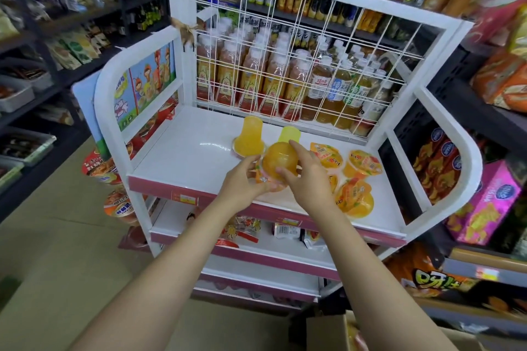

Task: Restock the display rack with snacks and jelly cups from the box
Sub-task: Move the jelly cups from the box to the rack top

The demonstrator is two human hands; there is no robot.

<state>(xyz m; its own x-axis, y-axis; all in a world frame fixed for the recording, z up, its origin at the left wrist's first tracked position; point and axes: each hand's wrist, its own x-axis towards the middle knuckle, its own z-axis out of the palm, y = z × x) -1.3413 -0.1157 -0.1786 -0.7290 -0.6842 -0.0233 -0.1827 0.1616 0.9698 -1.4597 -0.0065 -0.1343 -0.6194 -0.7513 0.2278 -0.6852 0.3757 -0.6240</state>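
Both hands meet over the front of the top shelf (182,157) of the white display rack (445,37). The left hand (242,182) cups from below and pinches the flat lid rim of an orange jelly cup (278,164), which is turned with its dome up. The right hand (306,177) curls its fingers over the dome from the right side. I judge that 2 hands are used because the cup is round and smooth, and because the person wants to set it down upside-down on its wide lid, where it stands more stable.

Just behind the held cup, 2 taller yellow cups (251,137) stand inverted on the same shelf, in a row. To the right lie about 4 more sealed orange cups (362,164), tilted and not in order, close to each other. It seems they wait to be arranged.

On the lower shelf (285,248) some small snack packets (245,229) lie loose. The cardboard box (328,330) is at the bottom edge, right of the arms, and only a part of it shows. Behind the wire grid (313,45) stand drink bottles (273,77).
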